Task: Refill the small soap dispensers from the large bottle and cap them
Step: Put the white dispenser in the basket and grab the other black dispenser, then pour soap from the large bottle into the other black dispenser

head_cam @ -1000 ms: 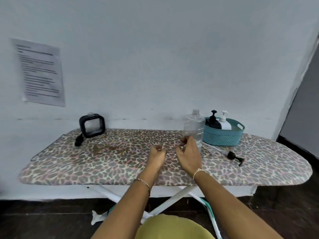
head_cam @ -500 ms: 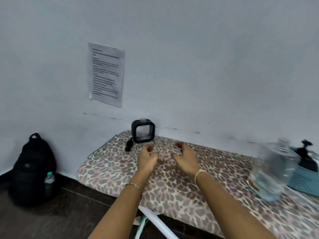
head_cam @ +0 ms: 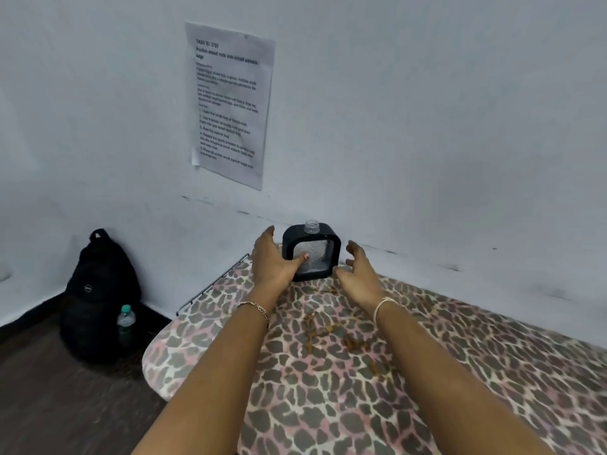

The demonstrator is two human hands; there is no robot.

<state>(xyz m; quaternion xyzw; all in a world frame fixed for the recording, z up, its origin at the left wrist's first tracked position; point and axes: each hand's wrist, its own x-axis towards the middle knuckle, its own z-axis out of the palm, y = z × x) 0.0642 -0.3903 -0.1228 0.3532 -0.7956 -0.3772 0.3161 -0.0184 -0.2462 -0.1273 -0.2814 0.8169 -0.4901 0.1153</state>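
Left hand [head_cam: 272, 261] now touches dispenser [head_cam: 314, 252], right hand [head_cam: 358, 274] beside.

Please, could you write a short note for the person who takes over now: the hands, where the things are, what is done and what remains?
Left hand: open, thumb on the front of the square dispenser, fingers straight beside its left edge; no grip yet.
Right hand: open, close to its right side, apparently apart.
The dispenser stands upright at the far end of the board, by the wall; its neck is uncapped, fill level unclear.
Large bottle and pump cap: out of view.
Left to do: fetch it, fill it, cap it.
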